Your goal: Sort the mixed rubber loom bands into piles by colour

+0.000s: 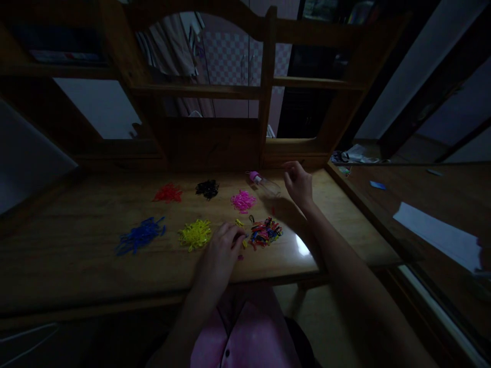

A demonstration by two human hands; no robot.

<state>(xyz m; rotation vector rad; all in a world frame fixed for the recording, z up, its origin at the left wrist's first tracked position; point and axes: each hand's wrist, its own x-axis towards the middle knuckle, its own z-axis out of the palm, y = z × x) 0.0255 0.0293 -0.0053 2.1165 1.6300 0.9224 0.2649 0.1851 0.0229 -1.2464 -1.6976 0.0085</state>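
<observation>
Small elastic bands lie on the wooden desk in piles. My left hand rests beside the mixed-colour pile, fingers pinched together at its left edge; a tiny dark bluish bit shows at the fingertips, too small to name. A few loose yellow bands lie by those fingers. Raised over the right of the desk, my right hand is closed, with a small dark bit near it that I cannot make out. Left of my left hand is the yellow pile; the pink pile lies beyond it.
Further piles are blue, red and black. A clear bottle with a pink cap lies on its side. The shelf frame rises behind the desk. White paper lies on the right-hand surface.
</observation>
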